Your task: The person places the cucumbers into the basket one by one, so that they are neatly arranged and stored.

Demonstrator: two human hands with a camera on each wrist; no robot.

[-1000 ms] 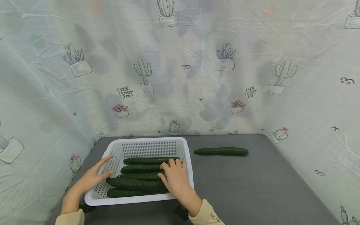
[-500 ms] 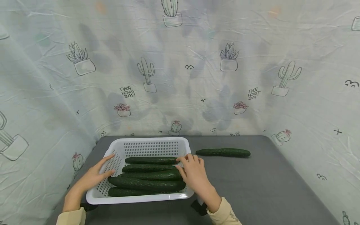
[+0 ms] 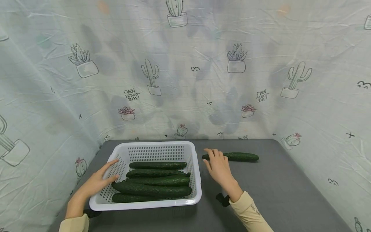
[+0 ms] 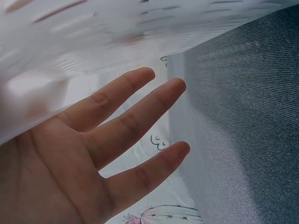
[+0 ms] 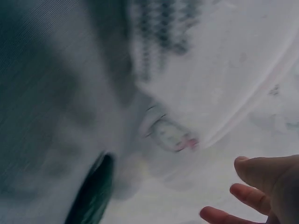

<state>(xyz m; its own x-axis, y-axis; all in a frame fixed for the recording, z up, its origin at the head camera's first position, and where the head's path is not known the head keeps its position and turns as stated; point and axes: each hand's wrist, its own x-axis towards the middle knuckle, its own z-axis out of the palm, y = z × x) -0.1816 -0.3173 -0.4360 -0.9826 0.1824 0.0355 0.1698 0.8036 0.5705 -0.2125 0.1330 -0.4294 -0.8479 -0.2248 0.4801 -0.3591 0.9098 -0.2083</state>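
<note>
A white plastic basket with slotted walls holds several dark green cucumbers, lying side by side. At its left side is my left hand, thumb and a finger spread over the wall. The left wrist view shows three more left-hand fingers straight and apart, outside the basket under its rim. Right of the basket, a single cucumber lies on the table. My right hand is over this cucumber's left end and covers part of it, fingers extended and apart. Nothing is held in it.
The grey table carries the basket on its left half. A pale curtain printed with cacti surrounds the table at the back and both sides.
My right hand has moved from above the cucumbers in the basket, across its right rim, to the lone cucumber. My left hand has stayed at the basket's left side.
</note>
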